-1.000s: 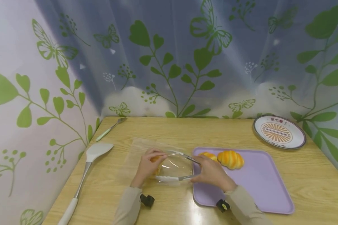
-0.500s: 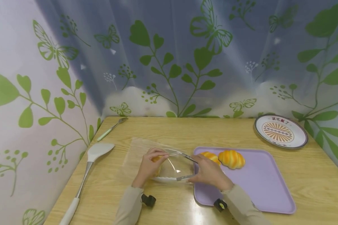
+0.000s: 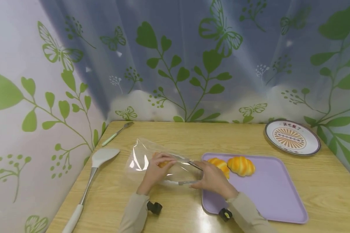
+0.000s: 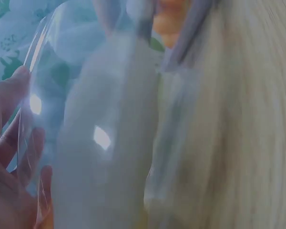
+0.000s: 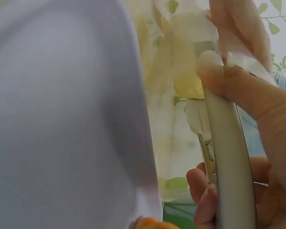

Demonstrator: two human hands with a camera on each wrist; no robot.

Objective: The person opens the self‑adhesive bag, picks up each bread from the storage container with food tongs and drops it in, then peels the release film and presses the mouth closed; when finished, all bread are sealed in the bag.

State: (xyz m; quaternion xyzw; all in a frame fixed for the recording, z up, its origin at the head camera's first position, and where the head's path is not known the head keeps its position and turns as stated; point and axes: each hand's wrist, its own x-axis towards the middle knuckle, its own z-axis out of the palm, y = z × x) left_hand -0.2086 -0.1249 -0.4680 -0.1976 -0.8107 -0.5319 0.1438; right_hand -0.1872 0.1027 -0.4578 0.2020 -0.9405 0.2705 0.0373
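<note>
A clear plastic bag (image 3: 137, 158) lies left of the purple tray, its far left part shiny and raised. Inside it shows an orange-yellow bread piece (image 3: 162, 164), mostly behind my left hand (image 3: 156, 171). That hand pinches the bag's upper edge between thumb and fingers. My right hand (image 3: 214, 179) grips a pair of tongs (image 3: 195, 165), spread with one arm above the other. Their pale tips reach left into the bag's mouth. In the right wrist view, the thumb presses along one broad tong handle (image 5: 231, 157), with other fingers at the opposite arm.
Two croissants (image 3: 241, 166) sit at the back left of the purple tray (image 3: 268, 194). At the back right stands a patterned plate (image 3: 290, 137). On the left lie a white-headed spatula (image 3: 103, 157) and a small fork-like utensil (image 3: 116, 134) with a green handle.
My right hand and the tongs have shifted slightly left, further into the bag. The bag's far left end has risen and catches more light. My left hand keeps its pinch.
</note>
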